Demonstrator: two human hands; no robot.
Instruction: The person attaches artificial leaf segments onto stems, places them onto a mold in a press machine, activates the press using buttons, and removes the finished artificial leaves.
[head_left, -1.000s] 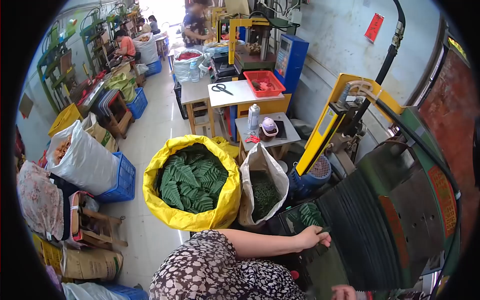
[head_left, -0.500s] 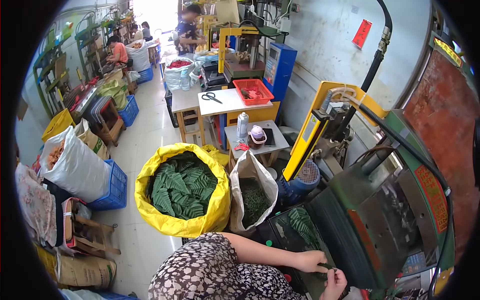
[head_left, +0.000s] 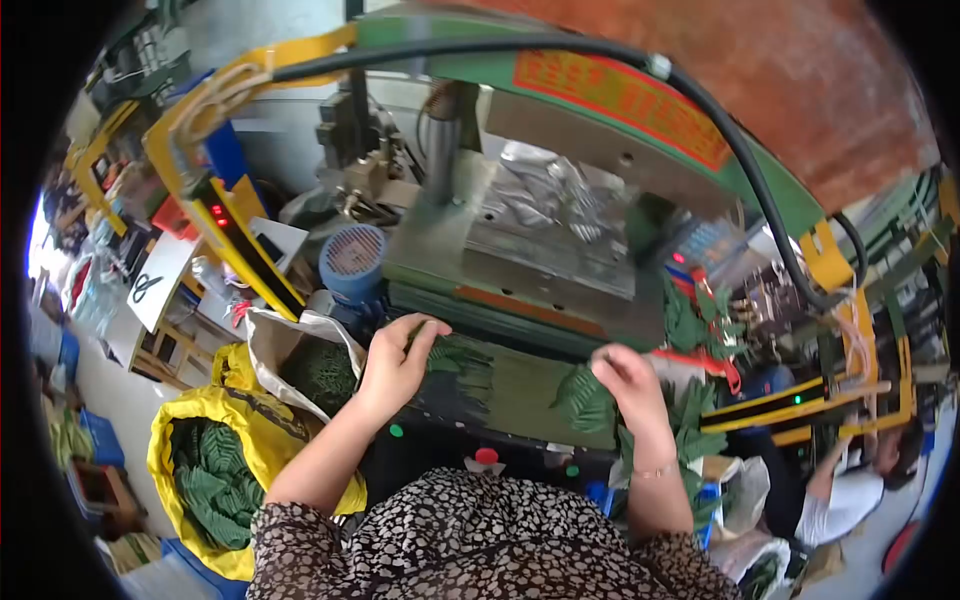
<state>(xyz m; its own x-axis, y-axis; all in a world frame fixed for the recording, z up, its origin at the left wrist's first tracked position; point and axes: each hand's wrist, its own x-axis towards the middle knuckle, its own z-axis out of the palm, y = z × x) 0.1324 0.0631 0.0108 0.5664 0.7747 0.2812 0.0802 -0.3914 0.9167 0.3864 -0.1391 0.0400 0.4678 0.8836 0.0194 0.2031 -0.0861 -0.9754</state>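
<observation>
My right hand pinches a green artificial fern leaf, which hangs over the right part of the narrow dark work surface in front of the press. My left hand is at the left end of that surface, fingertips pressed together; whatever they hold is too small to make out. Just beside its fingers, several fern leaves lie on the surface. Below and left of it stands a white sack with fine green scraps inside.
The press's metal plate lies beyond the hands, with yellow light bars at its side. A yellow sack of fern leaves stands at left. More leaves are piled at right. A person in white sits at far right.
The view has swung right to face the press. My hands, close together before, are now apart, the left at the left end, the right farther right with a fern leaf.
</observation>
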